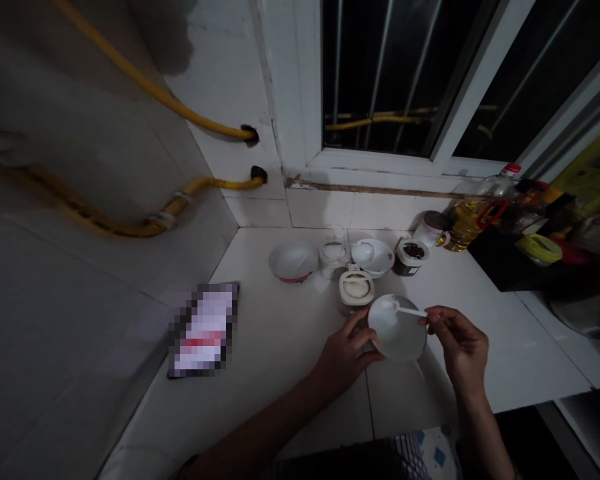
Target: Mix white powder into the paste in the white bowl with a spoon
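My left hand (347, 357) grips the rim of a small white bowl (396, 327), tilting it up above the white tiled counter (280, 347). My right hand (460, 343) pinches the handle of a white plastic spoon (410, 311), whose head rests inside the bowl. The bowl's contents are pale and hard to make out. Just beyond the bowl stands an open jar with white contents (356, 290), close to my left hand.
Along the back are a white bowl (293, 260), a small lidded tub (334, 259), a shallow white dish (373, 257), a jar of dark food (411, 255), a mug (430, 228) and a bottle of cooking oil (475, 217). A pixelated phone (203, 330) lies at left. Yellow hoses (130, 213) run along the wall.
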`<state>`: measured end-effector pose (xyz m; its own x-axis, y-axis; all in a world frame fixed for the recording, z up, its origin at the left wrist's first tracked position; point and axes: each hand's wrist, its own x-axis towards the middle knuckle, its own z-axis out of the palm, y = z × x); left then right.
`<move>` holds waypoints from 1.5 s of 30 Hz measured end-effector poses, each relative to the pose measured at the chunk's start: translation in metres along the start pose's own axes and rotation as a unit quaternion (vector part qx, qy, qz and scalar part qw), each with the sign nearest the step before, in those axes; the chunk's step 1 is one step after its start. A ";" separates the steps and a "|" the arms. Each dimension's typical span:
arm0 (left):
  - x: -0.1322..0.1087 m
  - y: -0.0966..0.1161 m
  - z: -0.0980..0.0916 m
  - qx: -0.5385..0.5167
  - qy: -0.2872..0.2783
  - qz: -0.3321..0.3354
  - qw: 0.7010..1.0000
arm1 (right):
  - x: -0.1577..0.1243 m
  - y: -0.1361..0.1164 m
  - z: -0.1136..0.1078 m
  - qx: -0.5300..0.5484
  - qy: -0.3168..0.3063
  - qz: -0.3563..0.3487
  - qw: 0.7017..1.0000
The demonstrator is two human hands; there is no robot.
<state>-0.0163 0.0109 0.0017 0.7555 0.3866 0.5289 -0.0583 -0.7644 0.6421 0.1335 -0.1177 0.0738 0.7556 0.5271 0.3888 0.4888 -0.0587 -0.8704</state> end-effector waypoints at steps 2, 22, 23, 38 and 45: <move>-0.001 0.001 0.001 -0.003 0.005 0.014 1.000 | -0.007 0.005 -0.009 -0.085 -0.033 -0.054 0.994; 0.001 0.013 -0.005 0.051 0.054 0.183 0.980 | -0.033 -0.004 -0.030 -0.214 -0.160 -0.321 0.909; 0.002 0.013 -0.005 0.056 0.057 0.185 0.979 | -0.033 -0.003 -0.029 -0.218 -0.137 -0.323 0.911; 0.001 0.007 -0.007 0.134 0.109 0.223 0.959 | -0.049 0.004 -0.038 -0.194 -0.068 0.027 0.978; 0.000 0.011 -0.007 0.169 0.111 0.215 0.955 | -0.049 0.015 -0.002 0.124 -0.048 0.264 0.955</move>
<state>-0.0216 0.0062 0.0129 0.5497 0.0712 0.8323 -0.0885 -0.9858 0.1428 0.1048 -0.1464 0.0427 0.8187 0.5559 -0.1436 -0.0766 -0.1420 -0.9869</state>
